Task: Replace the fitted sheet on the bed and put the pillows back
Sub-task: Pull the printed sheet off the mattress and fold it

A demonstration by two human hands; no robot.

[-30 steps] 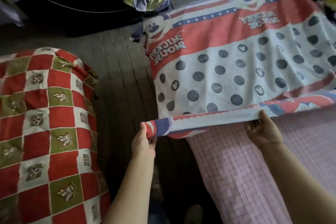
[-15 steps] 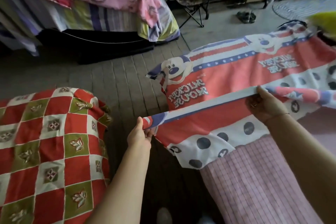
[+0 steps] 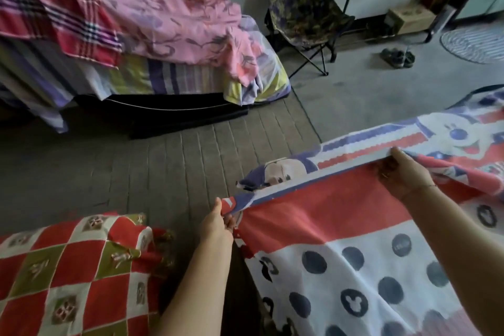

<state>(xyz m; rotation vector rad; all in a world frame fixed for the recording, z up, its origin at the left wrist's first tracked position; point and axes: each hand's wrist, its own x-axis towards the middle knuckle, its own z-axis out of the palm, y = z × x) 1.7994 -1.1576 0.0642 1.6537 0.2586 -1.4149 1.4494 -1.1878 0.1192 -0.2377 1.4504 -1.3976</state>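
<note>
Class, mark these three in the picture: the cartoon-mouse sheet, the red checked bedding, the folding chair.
cartoon-mouse sheet [image 3: 327, 213]: head view, its red band.
red checked bedding [image 3: 79, 256]: head view, a red square.
folding chair [image 3: 294, 3]: head view, its leafy fabric back.

No words or numbers can be read. One dark dot [image 3: 402, 245] on the sheet [image 3: 327, 213] carries small lettering, too blurred to make out.

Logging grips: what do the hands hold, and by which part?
Cartoon-print sheet, along its striped edge: left hand at the end, right hand farther along.
</note>
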